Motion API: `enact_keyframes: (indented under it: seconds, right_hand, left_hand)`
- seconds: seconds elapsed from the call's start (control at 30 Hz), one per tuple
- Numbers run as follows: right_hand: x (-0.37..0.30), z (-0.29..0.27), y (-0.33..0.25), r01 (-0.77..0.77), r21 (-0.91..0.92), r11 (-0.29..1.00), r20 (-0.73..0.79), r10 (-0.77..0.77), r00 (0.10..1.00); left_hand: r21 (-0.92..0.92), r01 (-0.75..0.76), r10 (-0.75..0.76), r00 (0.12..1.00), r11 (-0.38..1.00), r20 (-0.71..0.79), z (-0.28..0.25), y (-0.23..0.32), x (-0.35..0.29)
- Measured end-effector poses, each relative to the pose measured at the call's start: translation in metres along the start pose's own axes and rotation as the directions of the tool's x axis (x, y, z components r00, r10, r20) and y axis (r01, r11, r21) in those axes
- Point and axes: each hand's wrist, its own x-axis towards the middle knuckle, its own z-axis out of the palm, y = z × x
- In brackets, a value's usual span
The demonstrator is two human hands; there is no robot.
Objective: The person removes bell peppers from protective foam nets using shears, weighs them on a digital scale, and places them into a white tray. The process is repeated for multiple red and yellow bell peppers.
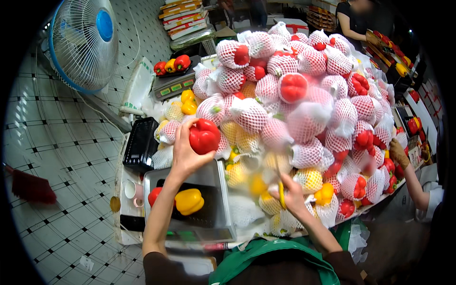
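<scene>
My left hand (183, 151) grips a red bell pepper (205, 137) with no net on it, above the far edge of a metal weighing pan (227, 209). Under my left forearm, a black tray (209, 183) in the pan holds a yellow bell pepper (189, 202) and a partly hidden red one (155, 195). My right hand (292, 194) is closed round yellow-handled scissors (281, 195), their narrow blades pointing away from me. Close beyond them lies a big heap of bell peppers in white foam nets (250, 115); part of it is blurred.
Stacked black trays (140, 142) and a white mug (134, 192) stand left of the pan. A second scale (172, 85) bears a tray of peppers. A fan (85, 45) and a red broom (31, 185) are at left. Another person's gloved hand (398, 153) touches the heap's right side.
</scene>
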Motion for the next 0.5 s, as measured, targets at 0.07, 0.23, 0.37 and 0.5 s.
enact_keyframes:
  seconds: [0.07, 0.23, 0.37, 0.5]
  right_hand:
    - [0.025, 0.011, -0.012, 0.213, -0.029, 0.977, -0.076, -0.215, 0.974]
    - [0.032, 0.028, -0.039, 0.099, 0.379, 0.92, 0.045, -0.126, 0.991]
    - [0.008, 0.017, -0.027, 0.134, 0.223, 0.965, -0.001, -0.138, 0.991]
    - [-0.004, -0.004, -0.002, 0.278, -0.281, 0.919, -0.097, -0.316, 0.944]
  left_hand:
    - [-0.223, 0.077, -0.064, 0.996, 0.972, 0.063, 0.0, 0.043, -0.025]
    - [-0.904, 0.343, -0.346, 0.905, 0.255, 0.246, 0.017, 0.095, -0.085]
    - [-0.954, 0.252, -0.462, 0.835, -0.161, 0.299, 0.047, 0.083, -0.113]
    - [-0.846, 0.098, -0.456, 0.807, -0.524, 0.375, 0.044, 0.081, -0.117]
